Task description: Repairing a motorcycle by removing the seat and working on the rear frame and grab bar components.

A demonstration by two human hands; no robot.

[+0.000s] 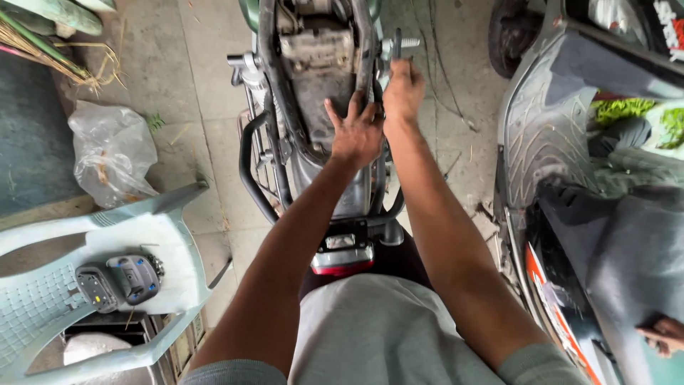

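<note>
A motorcycle [313,64] with its seat removed stands in front of me, its rear frame and tail light [342,258] pointing at me. My left hand [354,132] lies flat with spread fingers on the frame's right rail and the dirty tray under the seat. My right hand [403,91] is closed around a metal tool [399,47] with a cross handle, held upright at the frame's right side. Whatever the tool's tip touches is hidden behind the hand.
A pale plastic chair [167,235] at the lower left holds two dark switch housings [120,279]. A crumpled clear plastic bag [110,153] lies on the concrete floor. A scooter [563,135] stands close on the right. Another person's hand [662,335] shows at the right edge.
</note>
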